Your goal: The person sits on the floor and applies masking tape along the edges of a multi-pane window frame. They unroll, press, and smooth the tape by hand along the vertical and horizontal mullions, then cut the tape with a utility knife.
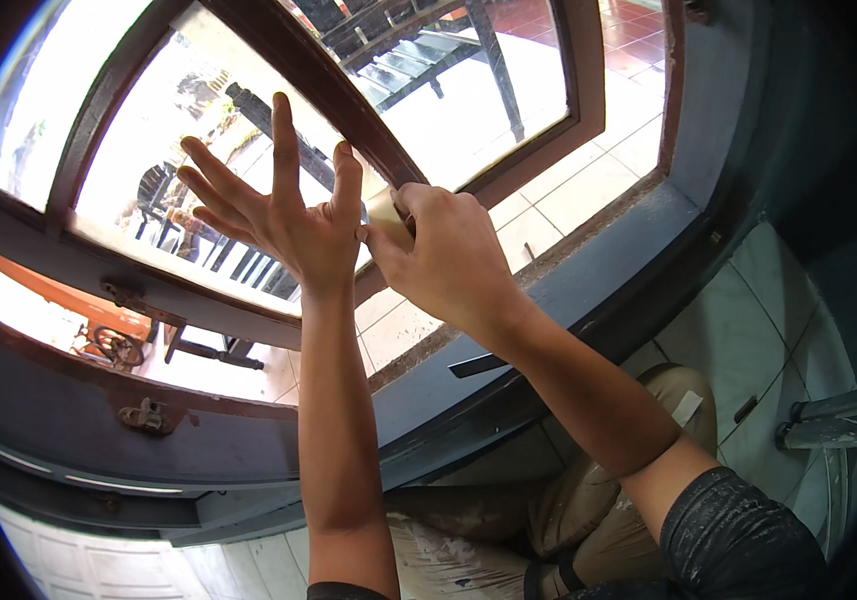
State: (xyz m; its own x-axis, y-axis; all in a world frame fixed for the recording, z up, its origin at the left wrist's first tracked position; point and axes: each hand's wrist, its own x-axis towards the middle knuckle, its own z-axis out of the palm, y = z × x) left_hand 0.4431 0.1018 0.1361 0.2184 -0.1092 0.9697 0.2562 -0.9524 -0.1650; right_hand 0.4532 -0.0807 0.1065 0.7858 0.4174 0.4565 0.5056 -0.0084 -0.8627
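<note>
My left hand (pixel 297 214) is raised with its fingers spread in front of a glass pane (pixel 121 202). Its thumb tip is by the dark brown glazing bar (pixel 316 90) of the window sash. Close beside it, my right hand (pixel 447 251) is curled around a beige piece (pixel 389 217), which looks like masking tape; the fingers hide most of it. This piece lies against the lower end of the glazing bar. A pale strip (pixel 218 289) runs along the lower edge of the pane, over the glass.
The sash stands ajar above a grey sill (pixel 593 247), where a dark flat bar (pixel 477 365) sticks out. A metal latch (pixel 147 416) is on the frame. My crossed legs (pixel 488 525) are on the tiled floor (pixel 743 322). Paint-spattered metal legs (pixel 837 424) stand at right.
</note>
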